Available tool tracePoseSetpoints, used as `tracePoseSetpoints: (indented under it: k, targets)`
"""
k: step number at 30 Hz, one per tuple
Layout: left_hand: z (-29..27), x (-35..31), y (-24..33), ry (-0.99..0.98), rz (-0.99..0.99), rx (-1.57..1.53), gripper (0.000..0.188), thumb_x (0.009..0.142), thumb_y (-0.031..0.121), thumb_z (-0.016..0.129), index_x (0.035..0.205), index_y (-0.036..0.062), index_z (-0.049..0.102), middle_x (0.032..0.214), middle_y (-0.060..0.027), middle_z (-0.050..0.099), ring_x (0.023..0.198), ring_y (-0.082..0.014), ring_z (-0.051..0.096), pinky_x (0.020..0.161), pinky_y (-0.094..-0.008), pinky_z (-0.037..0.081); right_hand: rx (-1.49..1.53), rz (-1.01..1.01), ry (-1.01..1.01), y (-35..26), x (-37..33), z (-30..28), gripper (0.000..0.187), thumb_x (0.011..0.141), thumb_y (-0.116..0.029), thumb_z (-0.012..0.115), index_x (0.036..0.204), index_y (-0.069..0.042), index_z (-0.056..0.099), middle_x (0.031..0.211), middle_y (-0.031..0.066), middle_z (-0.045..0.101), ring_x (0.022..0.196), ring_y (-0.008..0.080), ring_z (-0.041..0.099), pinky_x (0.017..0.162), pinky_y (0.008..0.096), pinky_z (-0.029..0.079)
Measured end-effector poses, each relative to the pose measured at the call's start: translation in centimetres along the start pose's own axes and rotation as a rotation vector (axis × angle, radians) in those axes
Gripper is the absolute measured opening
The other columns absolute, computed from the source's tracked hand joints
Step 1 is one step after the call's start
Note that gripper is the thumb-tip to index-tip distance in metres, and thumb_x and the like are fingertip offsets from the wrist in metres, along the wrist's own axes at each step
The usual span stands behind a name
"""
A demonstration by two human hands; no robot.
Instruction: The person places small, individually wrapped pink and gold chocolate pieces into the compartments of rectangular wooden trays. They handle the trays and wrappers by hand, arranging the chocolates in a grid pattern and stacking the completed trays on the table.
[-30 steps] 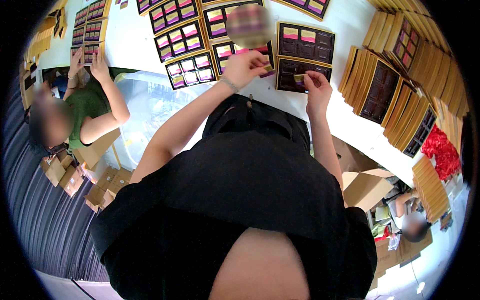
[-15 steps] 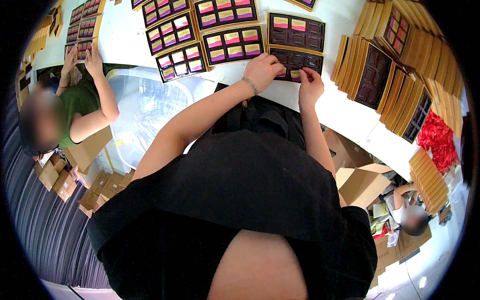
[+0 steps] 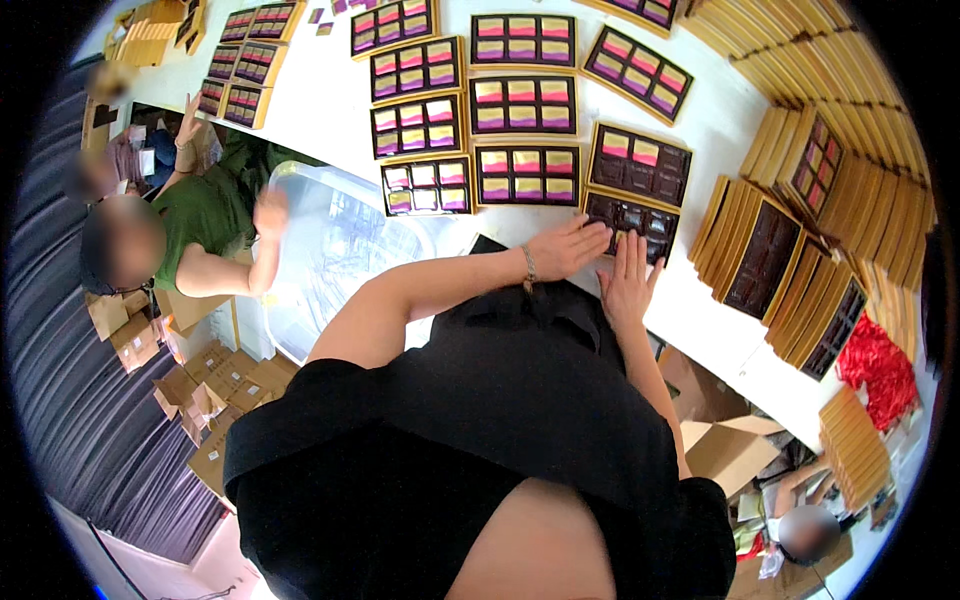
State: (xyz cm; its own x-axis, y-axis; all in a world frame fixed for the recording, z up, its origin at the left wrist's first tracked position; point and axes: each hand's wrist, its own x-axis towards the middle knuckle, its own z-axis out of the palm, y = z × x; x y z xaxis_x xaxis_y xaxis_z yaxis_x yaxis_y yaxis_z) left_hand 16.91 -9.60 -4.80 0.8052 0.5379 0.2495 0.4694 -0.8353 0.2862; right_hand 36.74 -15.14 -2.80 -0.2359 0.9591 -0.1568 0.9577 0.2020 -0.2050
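My left hand [image 3: 570, 246] lies with its fingers stretched out over the near left corner of a dark box tray [image 3: 655, 228] with moulded compartments. My right hand [image 3: 628, 285] rests flat, fingers upright, on the same tray's near edge. The fingers of both hands cover its front compartments, so what lies in them is mostly hidden. Just beyond it is another gold-edged box [image 3: 668, 180], holding two pink-and-gold wrapped pieces in its far row. To the left stands a box filled with pink, gold and purple wrapped pieces [image 3: 527, 175].
More filled boxes [image 3: 420, 125] cover the white table [image 3: 330, 110]. Stacked gold-edged boxes [image 3: 740, 240] stand to the right, beside red shredded filler [image 3: 878, 370]. A clear plastic tub [image 3: 345, 240] is at left, near a co-worker in green [image 3: 210, 225]. Open cartons [image 3: 730, 455] lie below right.
My fingers have gone from bent and pinching at the tray to stretched flat over its near edge. The view has shifted. The co-worker's near hand has left the boxes and is beside the tub.
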Motion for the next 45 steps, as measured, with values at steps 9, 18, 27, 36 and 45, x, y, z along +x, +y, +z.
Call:
tracePoseSetpoints:
  k: [9,18,27,36,45]
  targets:
    - [-1.5,-0.7,-0.9,-0.145,0.013,0.031,0.049,0.089,0.02,0.045,0.137,0.0095,0.047,0.146,-0.0076,0.042,0.138,-0.0208,0.034,0.112,-0.0586,0.018,0.326,-0.201,0.515,-3.9,18.2,-6.4,0.027,0.085,-0.013,0.064,0.11,-0.005,0.061,0.1,0.0156,0.063,0.091,0.034,0.061,0.077,0.0404,0.05]
    - [-5.6,-3.5,-0.1,0.02,-0.279,-0.068,0.043,0.087,0.017,0.052,0.129,0.0094,0.055,0.144,-0.0071,0.045,0.137,-0.0192,0.038,0.114,-0.0547,0.021,-0.233,-0.34,0.147,-14.4,48.7,-3.0,0.041,0.09,-0.037,0.056,0.098,0.002,0.069,0.096,0.0197,0.065,0.102,0.0297,0.056,0.083,0.0384,0.049]
    - [-7.2,-6.2,0.4,-0.041,-0.548,-0.134,0.047,0.086,0.013,0.049,0.132,0.0036,0.05,0.146,-0.0142,0.04,0.14,-0.0262,0.032,0.114,-0.0553,0.019,-0.1,-0.075,0.218,-11.7,50.3,-1.1,0.031,0.087,-0.023,0.057,0.112,-0.006,0.061,0.107,0.0231,0.059,0.102,0.0427,0.056,0.082,0.0509,0.049]
    - [-11.1,-6.2,-8.0,0.063,-0.665,0.001,0.049,0.08,0.006,0.058,0.128,0.0021,0.052,0.141,-0.0167,0.046,0.132,-0.0301,0.043,0.11,-0.0559,0.026,0.693,-0.171,0.488,-9.1,44.0,-8.8,0.028,0.07,-0.012,0.073,0.095,-0.002,0.066,0.098,0.0153,0.062,0.095,0.0317,0.058,0.083,0.039,0.048]
    - [-14.2,10.0,-43.3,0.169,-0.788,0.203,0.027,0.088,0.026,0.059,0.111,0.0133,0.064,0.094,-0.0154,0.067,0.082,-0.0327,0.065,0.069,-0.0458,0.052,1.358,0.585,0.248,-1.6,9.9,-8.4,0.043,0.085,0.005,0.062,0.127,0.001,0.054,0.114,0.0072,0.06,0.104,0.013,0.057,0.09,0.0268,0.047]
